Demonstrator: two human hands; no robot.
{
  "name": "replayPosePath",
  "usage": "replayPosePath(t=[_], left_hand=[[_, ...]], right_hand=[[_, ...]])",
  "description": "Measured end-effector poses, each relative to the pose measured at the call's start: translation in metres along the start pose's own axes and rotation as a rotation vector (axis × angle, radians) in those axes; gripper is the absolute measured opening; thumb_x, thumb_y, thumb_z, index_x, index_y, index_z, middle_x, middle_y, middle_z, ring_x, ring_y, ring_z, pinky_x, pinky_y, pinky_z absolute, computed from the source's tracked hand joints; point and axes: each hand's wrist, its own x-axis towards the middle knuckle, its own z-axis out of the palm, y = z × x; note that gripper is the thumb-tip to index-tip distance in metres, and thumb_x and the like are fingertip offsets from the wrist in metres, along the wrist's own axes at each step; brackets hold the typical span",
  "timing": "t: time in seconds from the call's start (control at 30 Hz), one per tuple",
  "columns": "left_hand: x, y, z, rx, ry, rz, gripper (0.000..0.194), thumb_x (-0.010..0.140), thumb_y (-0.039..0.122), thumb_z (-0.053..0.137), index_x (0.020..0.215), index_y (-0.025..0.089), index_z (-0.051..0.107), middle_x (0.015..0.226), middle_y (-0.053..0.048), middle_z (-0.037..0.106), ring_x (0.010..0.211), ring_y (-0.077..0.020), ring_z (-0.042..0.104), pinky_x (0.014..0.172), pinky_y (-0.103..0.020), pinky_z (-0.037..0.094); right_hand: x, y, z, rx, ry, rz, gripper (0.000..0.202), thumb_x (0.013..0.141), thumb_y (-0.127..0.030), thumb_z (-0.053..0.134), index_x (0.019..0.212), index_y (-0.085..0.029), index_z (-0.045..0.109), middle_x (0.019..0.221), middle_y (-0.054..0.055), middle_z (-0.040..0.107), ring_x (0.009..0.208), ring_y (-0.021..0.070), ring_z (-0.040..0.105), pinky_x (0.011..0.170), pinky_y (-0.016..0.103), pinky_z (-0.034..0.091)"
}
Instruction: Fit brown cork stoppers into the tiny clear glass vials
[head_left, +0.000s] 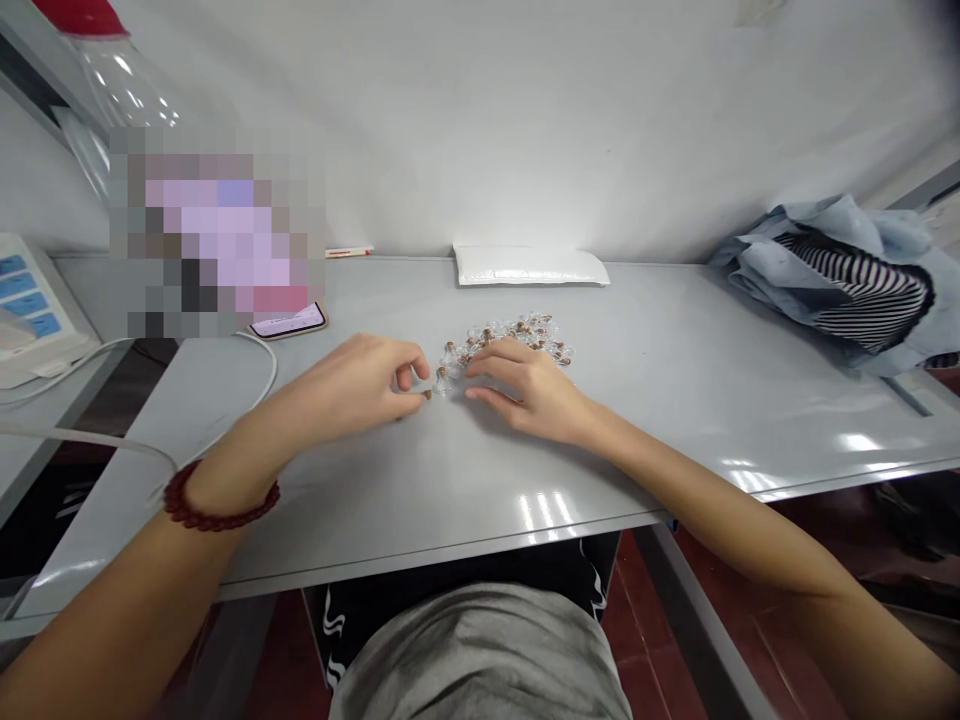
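Centre frame, left hand (360,385) pinched on one small cork (427,394); right hand (525,390) loosely open, fingertips on heap of tiny corked vials (517,338) on worktop (675,400); heap apparently mostly unprocessed; white padded pouch (529,266) behind, untouched.

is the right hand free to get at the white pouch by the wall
Probably yes. The right hand rests on the small pile of bottles, and only bare table lies between that pile and the pouch.
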Motion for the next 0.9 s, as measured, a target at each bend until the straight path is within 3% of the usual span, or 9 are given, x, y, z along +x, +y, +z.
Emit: replayPosePath(t=[0.13, 0.27, 0.37, 0.5, 0.6, 0.7, 0.9], left_hand=[[-0.002, -0.016, -0.011, -0.002, -0.158, 0.018, 0.043, 0.069, 0.034, 0.062, 0.110, 0.026, 0.067, 0.100, -0.001, 0.069, 0.081, -0.0200, 0.064, 0.063, -0.024, 0.045], [0.000, -0.012, -0.009, -0.021, -0.277, -0.014, 0.039, 0.071, 0.039, 0.064, 0.107, 0.025, 0.064, 0.096, -0.001, 0.067, 0.072, -0.0177, 0.063, 0.062, -0.025, 0.045], [0.004, -0.007, -0.003, -0.072, -0.240, -0.013, 0.024, 0.071, 0.030, 0.062, 0.093, 0.024, 0.064, 0.084, 0.001, 0.067, 0.070, -0.0173, 0.063, 0.062, -0.025, 0.044], [0.009, -0.007, 0.007, -0.148, -0.105, 0.020, 0.007, 0.071, 0.020, 0.058, 0.078, 0.021, 0.058, 0.072, 0.003, 0.064, 0.066, -0.0160, 0.061, 0.059, -0.024, 0.042], [0.010, -0.003, 0.012, -0.185, 0.016, 0.055, 0.009, 0.073, 0.022, 0.063, 0.080, 0.020, 0.059, 0.074, 0.002, 0.064, 0.068, -0.0157, 0.060, 0.060, -0.024, 0.042], [0.012, 0.005, 0.018, -0.158, 0.062, 0.138, 0.015, 0.075, 0.026, 0.068, 0.086, 0.018, 0.063, 0.078, 0.000, 0.064, 0.070, -0.0162, 0.059, 0.063, -0.026, 0.043], [0.014, 0.015, 0.034, 0.017, 0.119, 0.257, 0.013, 0.085, 0.019, 0.052, 0.072, 0.017, 0.054, 0.073, -0.003, 0.059, 0.067, -0.0167, 0.054, 0.065, -0.029, 0.040]], right_hand=[[0.018, -0.008, 0.014, -0.170, -0.047, 0.018, 0.026, 0.100, -0.028, 0.049, 0.107, -0.011, 0.068, 0.095, 0.013, 0.064, 0.089, 0.0230, 0.056, 0.079, 0.035, 0.045], [0.025, -0.011, 0.028, -0.360, -0.129, -0.038, 0.032, 0.102, -0.026, 0.043, 0.100, -0.011, 0.071, 0.093, 0.015, 0.063, 0.086, 0.0242, 0.053, 0.080, 0.038, 0.042], [0.020, -0.009, 0.028, -0.365, -0.145, -0.071, 0.029, 0.101, -0.020, 0.043, 0.097, -0.010, 0.071, 0.096, 0.016, 0.063, 0.086, 0.0238, 0.053, 0.080, 0.037, 0.044], [0.011, -0.004, 0.017, -0.164, -0.163, -0.117, 0.026, 0.099, -0.013, 0.041, 0.095, -0.011, 0.067, 0.095, 0.014, 0.062, 0.085, 0.0211, 0.054, 0.078, 0.034, 0.046], [0.008, 0.000, 0.013, 0.021, -0.130, -0.069, 0.018, 0.096, -0.011, 0.044, 0.095, -0.013, 0.062, 0.090, 0.010, 0.061, 0.082, 0.0183, 0.055, 0.074, 0.031, 0.047], [0.007, 0.005, 0.012, 0.111, -0.053, -0.020, 0.009, 0.094, -0.011, 0.050, 0.093, -0.014, 0.059, 0.088, 0.007, 0.062, 0.077, 0.0162, 0.056, 0.069, 0.029, 0.046], [0.006, 0.007, 0.013, 0.129, 0.007, -0.058, 0.009, 0.096, -0.015, 0.052, 0.092, -0.014, 0.060, 0.089, 0.008, 0.065, 0.081, 0.0172, 0.060, 0.072, 0.030, 0.049]])
